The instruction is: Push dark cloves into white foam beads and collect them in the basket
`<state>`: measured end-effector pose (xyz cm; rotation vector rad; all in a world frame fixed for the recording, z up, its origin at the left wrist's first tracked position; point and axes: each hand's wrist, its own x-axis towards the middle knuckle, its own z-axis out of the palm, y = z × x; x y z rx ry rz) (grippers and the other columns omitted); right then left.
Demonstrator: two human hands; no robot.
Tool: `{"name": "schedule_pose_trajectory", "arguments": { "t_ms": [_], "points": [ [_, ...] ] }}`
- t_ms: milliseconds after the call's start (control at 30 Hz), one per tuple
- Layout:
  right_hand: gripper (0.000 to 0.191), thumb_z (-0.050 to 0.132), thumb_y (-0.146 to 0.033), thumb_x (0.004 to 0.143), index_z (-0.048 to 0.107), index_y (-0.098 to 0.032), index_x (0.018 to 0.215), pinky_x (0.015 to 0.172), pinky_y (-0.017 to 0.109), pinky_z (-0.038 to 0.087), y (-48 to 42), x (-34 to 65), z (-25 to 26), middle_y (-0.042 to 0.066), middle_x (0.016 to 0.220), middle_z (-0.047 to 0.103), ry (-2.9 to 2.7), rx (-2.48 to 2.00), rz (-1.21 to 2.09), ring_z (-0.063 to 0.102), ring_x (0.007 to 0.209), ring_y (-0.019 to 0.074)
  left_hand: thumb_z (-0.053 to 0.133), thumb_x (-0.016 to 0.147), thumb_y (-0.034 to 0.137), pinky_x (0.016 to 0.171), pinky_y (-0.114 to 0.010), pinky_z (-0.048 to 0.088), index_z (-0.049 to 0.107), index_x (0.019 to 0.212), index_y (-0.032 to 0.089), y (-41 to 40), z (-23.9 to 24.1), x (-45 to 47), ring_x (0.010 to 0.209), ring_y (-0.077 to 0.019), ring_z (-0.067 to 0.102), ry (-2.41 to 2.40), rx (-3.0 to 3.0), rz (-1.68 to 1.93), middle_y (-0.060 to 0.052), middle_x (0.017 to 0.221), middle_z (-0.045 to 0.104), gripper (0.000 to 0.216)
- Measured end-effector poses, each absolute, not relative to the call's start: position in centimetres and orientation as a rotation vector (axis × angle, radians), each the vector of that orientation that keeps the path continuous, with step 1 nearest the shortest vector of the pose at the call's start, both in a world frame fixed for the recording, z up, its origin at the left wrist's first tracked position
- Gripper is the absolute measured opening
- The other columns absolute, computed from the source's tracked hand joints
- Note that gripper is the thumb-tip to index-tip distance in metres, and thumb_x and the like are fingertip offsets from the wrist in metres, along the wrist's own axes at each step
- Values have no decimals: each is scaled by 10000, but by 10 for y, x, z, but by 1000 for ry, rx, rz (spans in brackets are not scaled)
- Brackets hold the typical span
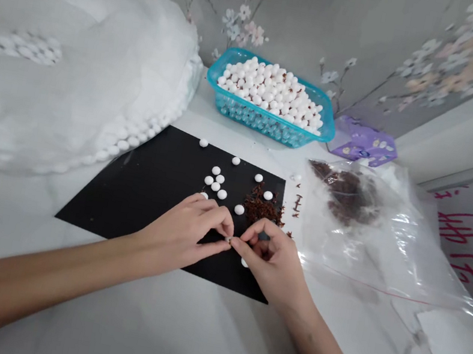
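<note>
Over the right part of a black mat (139,184), my two hands meet at the fingertips. My left hand (191,227) is closed, with thumb and index finger pinching a small white bead (228,238), mostly covered by the fingers. My right hand (274,263) pinches at the same spot; whatever its fingertips hold is too small to make out. Just beyond the right hand lies a pile of small reddish-brown pieces (262,206). Several loose white oval beads (215,186) are scattered on the mat, and one shows partly beneath my right hand.
A turquoise basket (268,126) full of white beads stands at the back by the floral wall. A large clear bag of white beads (77,63) bulges at the left. On the right are a plastic bag with brown pieces (352,197) and a purple packet (364,141).
</note>
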<state>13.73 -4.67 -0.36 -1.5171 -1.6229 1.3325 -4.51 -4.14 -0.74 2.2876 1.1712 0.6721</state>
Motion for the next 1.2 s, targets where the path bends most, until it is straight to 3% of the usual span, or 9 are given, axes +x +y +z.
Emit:
{"name": "schedule_pose_trajectory", "arguments": {
  "t_ms": [333,467,667,800,967,1067,1200],
  "points": [
    [239,653,-388,712,524,-190,751,414,188,286,-47,151,-1,-64,632,404,-1574,-1513,1219,339,452,47,582,805,257,819,-309,349,522,931,215,-43,-4,-45,840,-148,554,1200,2322,684,40,837,660,145],
    [130,621,-301,745,570,-190,790,432,199,322,-43,167,3,-41,669,441,-1808,-1541,1047,373,464,54,563,809,239,813,-297,357,577,867,227,-42,-3,-47,861,-143,537,1199,2342,659,37,849,640,61],
    [78,575,-204,779,617,-207,845,496,212,407,-41,176,-4,-4,750,509,-2052,-1478,907,429,523,75,519,813,157,818,-299,363,571,931,218,-42,-2,-51,911,-144,535,1156,2448,745,28,974,661,143],
    [98,573,-195,785,615,-213,871,461,199,403,-42,178,-4,-10,742,506,-2036,-1487,815,429,506,72,469,841,148,813,-326,369,606,951,213,-32,-1,-61,920,-175,544,1339,2599,840,-2,986,673,187],
    [205,524,-198,832,595,-233,1021,450,204,417,-43,177,-1,-3,781,507,-2086,-1436,643,435,487,68,455,867,269,819,-382,379,595,1091,219,-20,-3,-70,979,-227,520,1652,2508,676,-37,1100,628,269],
    [278,459,-199,879,569,-251,1129,536,223,466,-45,173,-3,35,901,545,-2230,-1357,565,553,627,98,445,878,305,819,-385,378,618,1044,235,-19,-3,-70,994,-225,524,1648,2489,619,-23,1101,627,249],
    [260,422,-179,898,597,-219,1086,626,252,496,-46,165,-10,59,927,581,-2323,-1294,415,610,751,138,466,868,308,818,-367,381,621,958,219,-21,-3,-69,959,-208,550,1663,2433,675,-11,1028,652,200]
  ]
}}
